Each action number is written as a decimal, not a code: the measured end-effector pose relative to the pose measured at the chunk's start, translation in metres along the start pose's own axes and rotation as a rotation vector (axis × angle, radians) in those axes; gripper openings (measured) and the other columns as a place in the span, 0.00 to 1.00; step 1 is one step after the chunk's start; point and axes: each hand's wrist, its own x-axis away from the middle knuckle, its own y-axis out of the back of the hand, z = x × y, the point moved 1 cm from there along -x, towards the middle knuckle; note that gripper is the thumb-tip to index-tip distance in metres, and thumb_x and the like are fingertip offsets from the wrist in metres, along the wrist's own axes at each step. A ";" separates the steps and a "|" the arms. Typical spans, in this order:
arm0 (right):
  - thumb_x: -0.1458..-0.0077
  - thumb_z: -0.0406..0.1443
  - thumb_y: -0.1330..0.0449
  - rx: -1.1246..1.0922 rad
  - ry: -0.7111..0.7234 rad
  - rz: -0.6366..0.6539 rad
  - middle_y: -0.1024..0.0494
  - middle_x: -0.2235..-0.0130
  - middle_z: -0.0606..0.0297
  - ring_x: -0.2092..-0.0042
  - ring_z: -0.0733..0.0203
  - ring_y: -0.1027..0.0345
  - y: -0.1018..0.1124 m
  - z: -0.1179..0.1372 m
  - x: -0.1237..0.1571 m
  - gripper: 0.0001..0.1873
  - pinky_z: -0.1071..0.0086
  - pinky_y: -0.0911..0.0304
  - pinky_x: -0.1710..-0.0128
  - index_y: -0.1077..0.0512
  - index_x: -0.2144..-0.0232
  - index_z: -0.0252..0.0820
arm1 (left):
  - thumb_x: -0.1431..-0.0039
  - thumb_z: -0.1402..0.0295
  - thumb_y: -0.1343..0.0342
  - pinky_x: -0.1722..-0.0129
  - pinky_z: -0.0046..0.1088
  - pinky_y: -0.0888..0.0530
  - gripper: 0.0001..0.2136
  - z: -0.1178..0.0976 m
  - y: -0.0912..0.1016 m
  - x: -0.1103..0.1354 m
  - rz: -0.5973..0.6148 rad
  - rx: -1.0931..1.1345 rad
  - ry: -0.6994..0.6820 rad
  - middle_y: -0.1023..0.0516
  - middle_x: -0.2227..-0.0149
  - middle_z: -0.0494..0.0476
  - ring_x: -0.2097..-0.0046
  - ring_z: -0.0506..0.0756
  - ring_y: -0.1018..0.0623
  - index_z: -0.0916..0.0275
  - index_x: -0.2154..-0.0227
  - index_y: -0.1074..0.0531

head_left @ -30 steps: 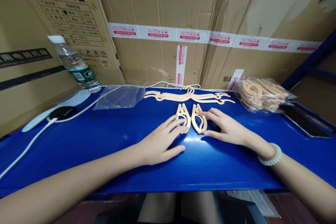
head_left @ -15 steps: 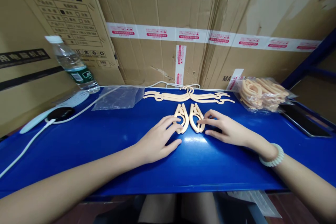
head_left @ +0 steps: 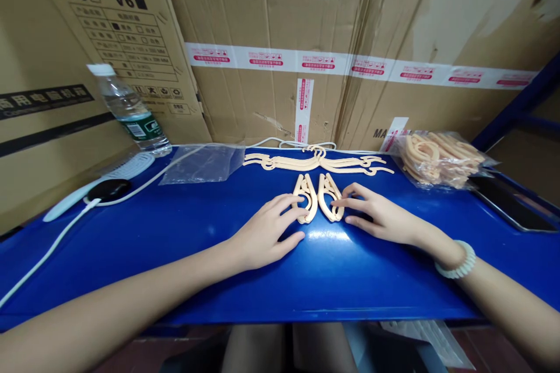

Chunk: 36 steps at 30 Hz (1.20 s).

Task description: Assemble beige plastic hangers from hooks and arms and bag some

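Two cream folded travel hangers lie side by side on the blue tabletop, a narrow gap between them. The fingertips of my left hand (head_left: 269, 233) rest on the left folded hanger (head_left: 312, 201), its thumb apart on the table side. My right hand (head_left: 378, 215) touches the outer edge of the right folded hanger (head_left: 322, 198) with its fingertips, fingers spread and curved. Neither hand is closed around a hanger. Just behind them, several unfolded cream hangers (head_left: 293, 163) lie overlapped with their arms out and hooks toward the back.
A clear bag of folded hangers (head_left: 441, 157) sits at the back right beside a dark phone (head_left: 511, 204). A flat clear plastic bag (head_left: 201, 164), a water bottle (head_left: 137, 113), a black round device (head_left: 109, 189) and a white cable (head_left: 48, 253) occupy the left. Cardboard (head_left: 262, 105) stands behind.
The view has shifted slightly, so everything sits a little further right in the picture. Both hands keep their places at the two folded hangers.
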 end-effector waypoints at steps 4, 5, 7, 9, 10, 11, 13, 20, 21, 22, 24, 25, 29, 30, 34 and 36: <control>0.33 0.43 0.47 -0.003 -0.004 -0.010 0.32 0.48 0.52 0.48 0.51 0.33 -0.001 -0.002 0.001 0.23 0.54 0.35 0.43 0.31 0.39 0.44 | 0.35 0.66 0.45 0.36 0.49 0.34 0.14 0.002 0.001 -0.001 -0.033 0.073 0.033 0.32 0.38 0.64 0.36 0.65 0.33 0.59 0.48 0.28; 0.33 0.43 0.47 -0.007 -0.005 -0.014 0.31 0.48 0.53 0.48 0.51 0.33 -0.001 -0.003 0.001 0.23 0.53 0.35 0.44 0.31 0.39 0.44 | 0.36 0.66 0.45 0.36 0.48 0.33 0.14 0.003 0.001 -0.002 -0.052 0.108 0.057 0.32 0.38 0.63 0.37 0.64 0.32 0.58 0.48 0.28; 0.32 0.43 0.48 -0.014 -0.008 -0.020 0.31 0.48 0.53 0.48 0.50 0.33 -0.001 -0.004 0.000 0.23 0.53 0.35 0.43 0.32 0.38 0.45 | 0.36 0.67 0.45 0.37 0.45 0.32 0.14 0.006 0.003 -0.004 -0.108 0.188 0.115 0.30 0.40 0.61 0.39 0.62 0.29 0.58 0.49 0.27; 0.32 0.43 0.48 -0.017 -0.014 -0.023 0.31 0.48 0.53 0.48 0.50 0.33 0.000 -0.005 0.000 0.24 0.53 0.35 0.43 0.33 0.38 0.46 | 0.37 0.68 0.45 0.40 0.43 0.29 0.12 0.012 0.004 -0.006 -0.175 0.265 0.180 0.27 0.43 0.59 0.42 0.60 0.27 0.58 0.51 0.27; 0.32 0.43 0.48 -0.017 -0.018 -0.024 0.31 0.47 0.53 0.47 0.50 0.33 0.000 -0.006 0.000 0.24 0.53 0.35 0.43 0.33 0.38 0.46 | 0.38 0.68 0.46 0.42 0.42 0.28 0.12 0.015 0.004 -0.008 -0.203 0.298 0.214 0.26 0.46 0.58 0.43 0.60 0.26 0.58 0.53 0.26; 0.32 0.43 0.47 -0.018 -0.022 -0.026 0.30 0.47 0.53 0.47 0.50 0.33 0.001 -0.006 0.001 0.24 0.54 0.35 0.44 0.33 0.38 0.46 | 0.38 0.68 0.46 0.44 0.42 0.27 0.11 0.019 0.005 -0.008 -0.224 0.327 0.247 0.25 0.48 0.58 0.44 0.59 0.25 0.58 0.54 0.26; 0.33 0.44 0.47 -0.019 -0.026 -0.031 0.29 0.47 0.54 0.47 0.50 0.32 0.003 -0.005 0.001 0.23 0.54 0.34 0.44 0.32 0.39 0.46 | 0.40 0.69 0.47 0.46 0.41 0.26 0.10 0.024 0.004 -0.009 -0.244 0.372 0.301 0.25 0.50 0.57 0.47 0.59 0.24 0.58 0.57 0.25; 0.32 0.43 0.48 0.019 -0.033 -0.069 0.26 0.50 0.54 0.48 0.50 0.30 0.008 -0.012 0.002 0.22 0.54 0.33 0.46 0.31 0.41 0.44 | 0.41 0.70 0.47 0.46 0.42 0.28 0.10 0.029 0.001 -0.008 -0.235 0.401 0.303 0.24 0.52 0.56 0.48 0.58 0.25 0.58 0.58 0.26; 0.33 0.43 0.48 0.038 -0.046 -0.087 0.25 0.50 0.53 0.48 0.49 0.30 0.009 -0.016 0.003 0.21 0.54 0.33 0.46 0.31 0.41 0.44 | 0.41 0.70 0.47 0.46 0.42 0.28 0.10 0.029 0.000 -0.008 -0.238 0.410 0.305 0.24 0.52 0.56 0.48 0.58 0.25 0.58 0.58 0.26; 0.33 0.42 0.48 0.060 -0.064 -0.107 0.25 0.50 0.53 0.48 0.48 0.29 0.010 -0.021 0.004 0.21 0.53 0.32 0.46 0.30 0.42 0.43 | 0.41 0.69 0.47 0.46 0.42 0.28 0.10 0.030 0.000 -0.007 -0.242 0.419 0.308 0.24 0.52 0.56 0.48 0.58 0.25 0.58 0.58 0.26; 0.34 0.42 0.47 0.108 -0.110 -0.149 0.25 0.49 0.51 0.47 0.46 0.29 0.012 -0.032 0.006 0.21 0.51 0.33 0.45 0.29 0.44 0.41 | 0.42 0.69 0.47 0.45 0.42 0.29 0.10 0.031 -0.001 -0.008 -0.244 0.436 0.316 0.24 0.52 0.56 0.48 0.58 0.25 0.58 0.58 0.26; 0.34 0.43 0.47 0.131 -0.136 -0.162 0.25 0.48 0.50 0.47 0.45 0.30 0.012 -0.039 0.007 0.21 0.50 0.33 0.45 0.29 0.44 0.40 | 0.42 0.69 0.46 0.45 0.42 0.29 0.10 0.031 -0.001 -0.008 -0.241 0.441 0.319 0.24 0.52 0.56 0.47 0.58 0.25 0.58 0.58 0.26; 0.36 0.44 0.47 0.207 -0.222 -0.170 0.27 0.45 0.45 0.43 0.41 0.32 0.011 -0.062 0.012 0.25 0.46 0.35 0.41 0.30 0.43 0.36 | 0.42 0.68 0.46 0.44 0.43 0.29 0.10 0.032 -0.001 -0.008 -0.237 0.461 0.324 0.25 0.52 0.56 0.48 0.59 0.25 0.57 0.59 0.25; 0.36 0.45 0.47 0.224 -0.235 -0.167 0.29 0.43 0.43 0.41 0.40 0.34 0.010 -0.067 0.013 0.27 0.46 0.37 0.40 0.31 0.42 0.34 | 0.42 0.68 0.46 0.44 0.44 0.29 0.09 0.032 -0.001 -0.008 -0.239 0.466 0.323 0.25 0.52 0.56 0.47 0.59 0.25 0.58 0.59 0.25; 0.35 0.48 0.50 0.284 -0.270 -0.154 0.38 0.35 0.39 0.33 0.37 0.44 0.003 -0.080 0.014 0.34 0.44 0.44 0.34 0.38 0.36 0.30 | 0.42 0.69 0.46 0.45 0.43 0.29 0.09 0.033 -0.001 -0.008 -0.237 0.475 0.310 0.24 0.52 0.57 0.47 0.59 0.25 0.57 0.60 0.24; 0.34 0.51 0.52 0.303 -0.291 -0.153 0.41 0.33 0.39 0.31 0.37 0.50 0.001 -0.085 0.015 0.37 0.45 0.48 0.32 0.41 0.34 0.29 | 0.43 0.69 0.46 0.45 0.43 0.29 0.09 0.033 -0.001 -0.008 -0.241 0.475 0.307 0.24 0.52 0.57 0.47 0.59 0.25 0.57 0.60 0.24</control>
